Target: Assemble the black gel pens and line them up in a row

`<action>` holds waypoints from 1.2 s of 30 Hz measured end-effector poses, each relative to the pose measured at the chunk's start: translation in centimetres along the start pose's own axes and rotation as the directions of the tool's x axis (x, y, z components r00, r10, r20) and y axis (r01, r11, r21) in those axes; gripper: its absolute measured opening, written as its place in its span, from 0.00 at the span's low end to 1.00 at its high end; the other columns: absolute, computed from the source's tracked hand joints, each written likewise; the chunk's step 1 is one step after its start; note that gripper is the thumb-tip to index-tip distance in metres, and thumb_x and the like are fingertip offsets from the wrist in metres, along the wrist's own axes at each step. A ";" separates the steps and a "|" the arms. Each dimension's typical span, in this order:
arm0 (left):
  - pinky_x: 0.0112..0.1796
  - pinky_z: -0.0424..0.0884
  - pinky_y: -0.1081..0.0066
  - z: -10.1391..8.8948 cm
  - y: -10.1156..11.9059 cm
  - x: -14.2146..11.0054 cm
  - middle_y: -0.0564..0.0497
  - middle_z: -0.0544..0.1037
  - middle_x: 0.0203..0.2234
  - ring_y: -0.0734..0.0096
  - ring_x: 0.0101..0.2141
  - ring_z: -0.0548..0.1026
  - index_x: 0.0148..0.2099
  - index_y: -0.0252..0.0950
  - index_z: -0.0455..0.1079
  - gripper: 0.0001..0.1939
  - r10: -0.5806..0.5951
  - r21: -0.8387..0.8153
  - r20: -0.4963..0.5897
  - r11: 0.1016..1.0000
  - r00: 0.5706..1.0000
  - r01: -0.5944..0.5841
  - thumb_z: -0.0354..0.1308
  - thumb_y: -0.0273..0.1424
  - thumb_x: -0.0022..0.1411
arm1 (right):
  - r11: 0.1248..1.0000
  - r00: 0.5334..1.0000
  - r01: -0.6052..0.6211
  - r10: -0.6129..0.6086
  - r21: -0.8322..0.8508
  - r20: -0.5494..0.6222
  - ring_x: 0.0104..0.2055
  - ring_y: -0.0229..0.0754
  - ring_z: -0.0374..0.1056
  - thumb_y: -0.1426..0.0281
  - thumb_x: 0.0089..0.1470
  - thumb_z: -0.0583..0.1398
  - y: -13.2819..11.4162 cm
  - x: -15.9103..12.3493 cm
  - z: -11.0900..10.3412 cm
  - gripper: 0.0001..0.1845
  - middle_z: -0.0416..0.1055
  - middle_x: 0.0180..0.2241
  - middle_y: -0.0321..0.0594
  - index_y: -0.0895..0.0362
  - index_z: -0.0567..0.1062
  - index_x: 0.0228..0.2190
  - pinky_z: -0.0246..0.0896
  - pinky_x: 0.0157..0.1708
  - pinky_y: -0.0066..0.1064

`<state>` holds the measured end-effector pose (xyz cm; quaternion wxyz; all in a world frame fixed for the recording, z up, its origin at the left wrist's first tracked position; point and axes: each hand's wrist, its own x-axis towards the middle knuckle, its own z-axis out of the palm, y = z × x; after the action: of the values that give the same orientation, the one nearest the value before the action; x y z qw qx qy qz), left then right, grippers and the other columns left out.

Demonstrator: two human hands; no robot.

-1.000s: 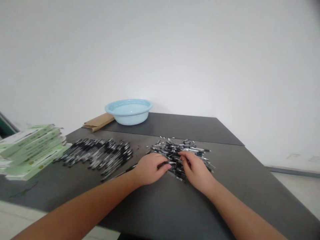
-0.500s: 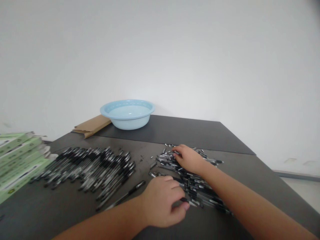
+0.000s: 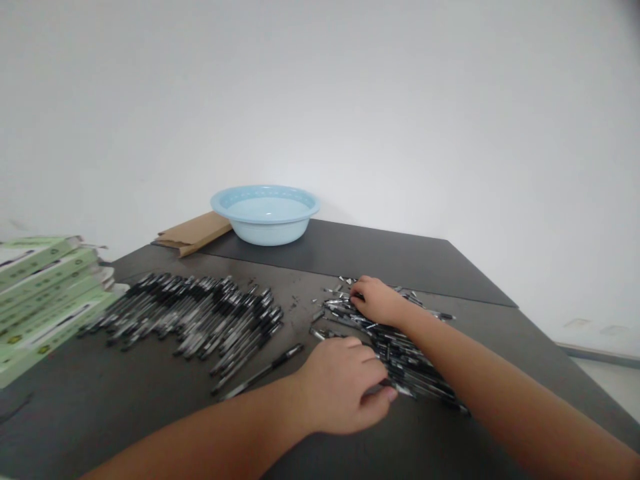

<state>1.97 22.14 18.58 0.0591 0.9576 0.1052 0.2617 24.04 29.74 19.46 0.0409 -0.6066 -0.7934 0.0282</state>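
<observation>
My left hand (image 3: 345, 385) is closed around a black pen (image 3: 400, 389), whose pale tip pokes out to the right of the thumb. Most of that pen is hidden by the fingers. Farther back, my right hand (image 3: 376, 301) reaches into the loose pile of pen parts (image 3: 410, 363), its fingers curled down among small pieces. What those fingertips grip is too small to make out. To the left of my left forearm lies a single pen (image 3: 265, 371), and beyond it a broad row of black and clear pens (image 3: 200, 313) lies slanted side by side.
A light blue basin (image 3: 267, 232) stands at the back of the dark table (image 3: 390, 257), beside a flat brown paper bag (image 3: 195, 233). Green boxes (image 3: 55, 330) are stacked at the left edge. Small dark scraps lie between the pens and the pile.
The whole view has shifted, so things sit higher and a little farther right. Both hands stay near the same places at the pile; my right fingers look slightly more curled.
</observation>
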 end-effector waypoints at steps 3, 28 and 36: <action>0.32 0.63 0.64 0.1 0.0 0.0 0.54 0.77 0.28 0.66 0.30 0.71 0.35 0.40 0.71 0.13 0.012 0.000 0.005 1.000 1.000 -0.012 0.57 0.42 0.69 | 1.000 1.000 0.022 -0.022 -0.001 0.017 0.52 0.49 0.74 0.62 0.68 0.63 0.1 0.7 -0.1 0.19 0.73 0.56 0.47 0.56 0.74 0.56 0.74 0.50 0.47; 0.36 0.69 0.64 -0.8 0.4 0.3 0.52 0.79 0.31 0.63 0.34 0.75 0.36 0.39 0.73 0.13 -0.068 -0.049 0.051 0.996 0.996 0.071 0.58 0.42 0.71 | 0.920 0.973 -0.133 0.192 0.370 -0.127 0.42 0.50 0.78 0.65 0.68 0.55 0.5 -10.8 -1.6 0.28 0.82 0.41 0.45 0.56 0.60 0.66 0.67 0.44 0.39; 0.38 0.70 0.67 -0.3 -1.0 0.7 0.52 0.80 0.38 0.64 0.39 0.78 0.42 0.40 0.76 0.07 -0.473 -0.232 -0.059 0.863 0.879 0.449 0.65 0.38 0.68 | 0.629 0.975 -0.097 0.216 0.772 -0.054 0.41 0.45 0.74 0.59 0.68 0.60 -1.7 -12.9 -0.6 0.12 0.79 0.38 0.39 0.54 0.77 0.44 0.68 0.43 0.35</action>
<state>2.27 23.25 19.00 0.2150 0.8763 0.3060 0.3038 25.79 16.85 19.86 0.3465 -0.5996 -0.6462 0.3208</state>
